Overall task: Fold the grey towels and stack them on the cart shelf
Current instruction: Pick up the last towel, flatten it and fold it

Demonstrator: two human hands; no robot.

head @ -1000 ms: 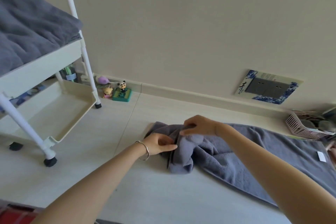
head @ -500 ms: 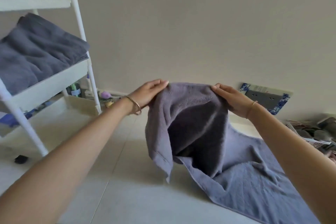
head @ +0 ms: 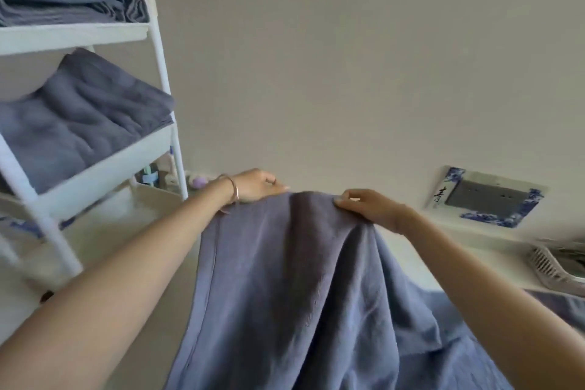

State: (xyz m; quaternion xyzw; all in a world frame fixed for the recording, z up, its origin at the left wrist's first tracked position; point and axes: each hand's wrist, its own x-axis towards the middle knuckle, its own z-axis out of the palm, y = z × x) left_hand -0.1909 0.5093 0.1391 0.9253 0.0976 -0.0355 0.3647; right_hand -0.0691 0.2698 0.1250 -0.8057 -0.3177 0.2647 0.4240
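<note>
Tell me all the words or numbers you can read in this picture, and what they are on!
Socket frame on the wall: a dark brush-written sign on its white strip, too blurred to read.
Bottles behind the cart: labels too small and blurred to read.
Grey towel, held up: no writing shows.

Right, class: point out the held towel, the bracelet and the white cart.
held towel [head: 285, 279], head view, hanging middle
bracelet [head: 235, 193], head view, band on left wrist
white cart [head: 164, 79], head view, front upright post
</note>
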